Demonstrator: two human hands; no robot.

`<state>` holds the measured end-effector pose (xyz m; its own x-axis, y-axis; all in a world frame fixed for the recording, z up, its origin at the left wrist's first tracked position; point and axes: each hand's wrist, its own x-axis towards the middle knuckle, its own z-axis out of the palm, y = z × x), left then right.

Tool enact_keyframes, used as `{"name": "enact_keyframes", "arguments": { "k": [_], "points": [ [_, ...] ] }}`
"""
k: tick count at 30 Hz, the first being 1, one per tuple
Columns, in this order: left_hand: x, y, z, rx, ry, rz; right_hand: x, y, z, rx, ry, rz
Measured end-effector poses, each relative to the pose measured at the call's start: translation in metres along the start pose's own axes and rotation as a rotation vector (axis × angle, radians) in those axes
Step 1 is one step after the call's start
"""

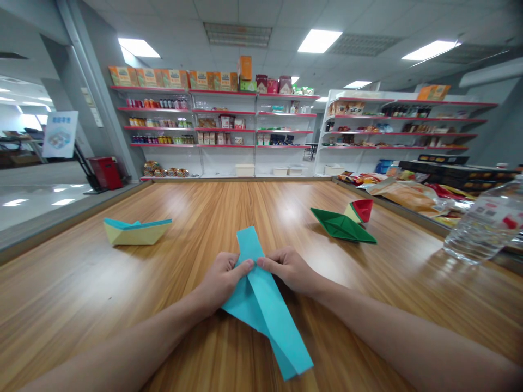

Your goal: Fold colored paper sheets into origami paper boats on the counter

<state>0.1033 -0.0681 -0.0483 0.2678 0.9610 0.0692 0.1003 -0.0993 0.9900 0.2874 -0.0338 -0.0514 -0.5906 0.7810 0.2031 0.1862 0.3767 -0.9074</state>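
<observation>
A partly folded sheet of blue paper (273, 310) is held just above the table, a long folded strip running along it from the far end to the near right. My left hand (226, 277) pinches its left side, thumb on top and fingers underneath. From the right, my right hand (290, 269) grips the same sheet, its thumb pressed on the strip close to the left thumb. The fingers under the paper are mostly hidden. Farther left stands a yellow paper boat (137, 234) with a blue rim.
To the right lie a green folded paper piece (343, 227) and a red and cream one (362, 211). A clear plastic bottle (480, 228) stands at the wooden table's (196, 209) right edge, near snack bags (408, 196). Stocked shelves (223, 114) line the back.
</observation>
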Motion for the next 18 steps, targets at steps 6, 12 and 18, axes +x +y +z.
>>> {"name": "enact_keyframes", "arguments": {
  "k": [6, 12, 18],
  "points": [
    [0.0006, -0.0020, 0.0004, 0.002, 0.117, 0.034, 0.0005, -0.0018, -0.0001, 0.024, -0.013, 0.050],
    [-0.0018, 0.0020, 0.0018, -0.035, 0.170, 0.037, 0.0018, -0.0012, -0.0001, 0.026, -0.021, 0.034],
    [0.0012, -0.0017, -0.0012, -0.094, 0.286, 0.014, 0.0020, -0.0013, 0.0004, 0.017, -0.020, 0.052]
  ]
}}
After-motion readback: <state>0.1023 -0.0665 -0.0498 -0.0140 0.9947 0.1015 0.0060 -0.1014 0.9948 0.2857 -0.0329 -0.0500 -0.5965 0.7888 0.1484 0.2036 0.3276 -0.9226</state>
